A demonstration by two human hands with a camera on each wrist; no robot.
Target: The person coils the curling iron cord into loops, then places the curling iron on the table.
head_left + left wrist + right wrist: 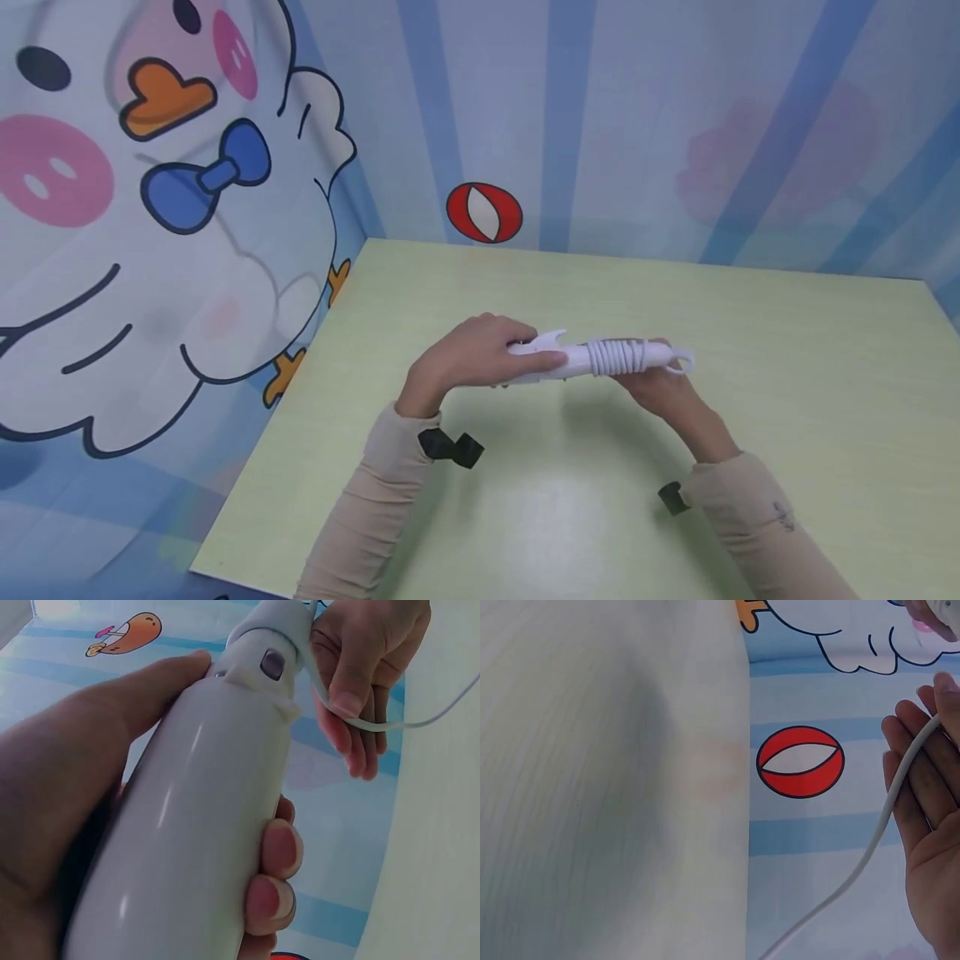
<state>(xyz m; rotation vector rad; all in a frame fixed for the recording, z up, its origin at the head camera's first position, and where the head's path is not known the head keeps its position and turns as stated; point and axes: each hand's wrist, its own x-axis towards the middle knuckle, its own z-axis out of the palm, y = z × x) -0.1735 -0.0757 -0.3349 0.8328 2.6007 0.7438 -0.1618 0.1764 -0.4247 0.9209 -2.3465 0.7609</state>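
Note:
A white rod-shaped electric appliance (577, 361) hangs roughly level above the table, a small prong standing up near its middle. My left hand (480, 352) grips its left part, thumb and fingers around the smooth body. In the left wrist view a grey button (272, 664) shows on the appliance. White cord (618, 357) is wound in several turns around the right part, and a loop sticks out at that end. Below and behind this end is my right hand (660, 390). Its thumb pinches the trailing cord (877, 832) against rather straight fingers, palm exposed.
A pale yellow-green table (810, 400) lies beneath both hands. Behind it stands a blue-striped wall (637, 125) with a printed red ball (483, 213). A large cartoon bird (225, 250) covers the left side. Dark straps circle both sleeves.

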